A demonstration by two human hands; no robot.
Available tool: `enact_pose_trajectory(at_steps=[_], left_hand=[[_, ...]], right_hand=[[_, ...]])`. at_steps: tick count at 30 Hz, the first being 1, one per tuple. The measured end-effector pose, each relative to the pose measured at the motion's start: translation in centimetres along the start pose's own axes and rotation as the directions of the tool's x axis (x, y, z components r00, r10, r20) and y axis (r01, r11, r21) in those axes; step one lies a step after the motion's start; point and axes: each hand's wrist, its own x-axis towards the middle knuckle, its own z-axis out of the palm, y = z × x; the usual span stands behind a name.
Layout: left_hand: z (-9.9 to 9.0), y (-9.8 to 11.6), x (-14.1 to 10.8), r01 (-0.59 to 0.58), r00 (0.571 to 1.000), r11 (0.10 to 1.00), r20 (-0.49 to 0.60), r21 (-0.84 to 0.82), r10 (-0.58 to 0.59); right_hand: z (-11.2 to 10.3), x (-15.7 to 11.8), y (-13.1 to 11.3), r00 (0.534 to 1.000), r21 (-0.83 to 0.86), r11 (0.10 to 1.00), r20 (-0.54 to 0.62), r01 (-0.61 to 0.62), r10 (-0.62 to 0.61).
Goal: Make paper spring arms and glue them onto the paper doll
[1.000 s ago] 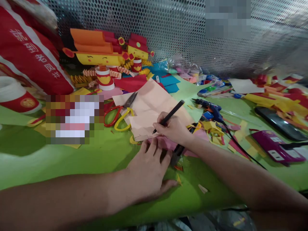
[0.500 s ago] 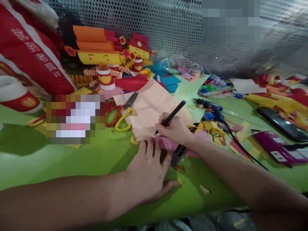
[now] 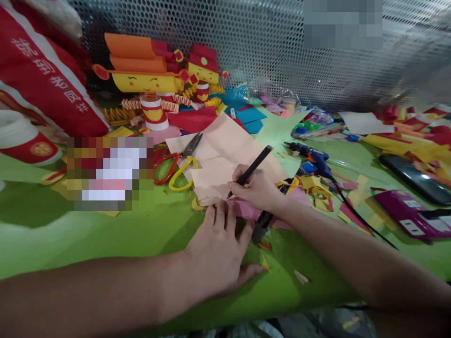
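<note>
Between the fingers of my right hand [image 3: 259, 190] is a black pen [image 3: 255, 165], its tip down at the near edge of a pale pink paper sheet [image 3: 211, 180]. A thin drawn line shows near that edge. My left hand [image 3: 223, 249] lies with fingers spread, its fingertips on the sheet's near edge. Scissors [image 3: 188, 152] with one red and one yellow handle rest partly on the paper, left of the pen. Beneath my right wrist, a black tool [image 3: 262, 225] is partly covered.
Paper figures [image 3: 144, 84] stand at the back left, beside a red bag [image 3: 45, 70] and a cup [image 3: 31, 145]. On the right are a blue glue gun [image 3: 313, 157], paper scraps [image 3: 319, 188], a purple power strip [image 3: 398, 211] and a black case [image 3: 416, 178].
The view has shifted slightly, so things at the right appear a little farther right. Both hands look almost unmoved, and the pen stays at the paper's edge.
</note>
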Motion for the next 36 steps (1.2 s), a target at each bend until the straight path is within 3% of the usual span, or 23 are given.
enact_pose_trajectory(at_steps=[15, 32, 36], left_hand=[[0.09, 0.0, -0.07, 0.0, 1.0, 1.0, 0.004, -0.018, 0.0], [-0.16, 0.04, -0.01, 0.002, 0.999, 1.0, 0.038, -0.031, -0.001], [-0.13, 0.05, -0.02, 0.003, 1.0, 1.0, 0.028, -0.03, -0.002]], right_hand=[[-0.01, 0.0, 0.14, 0.999, 0.003, 1.0, 0.039, -0.02, 0.02], [-0.08, -0.04, -0.28, 1.0, -0.005, 1.0, -0.018, -0.012, 0.012], [0.09, 0.04, -0.27, 0.998, 0.027, 0.998, -0.025, -0.058, 0.058]])
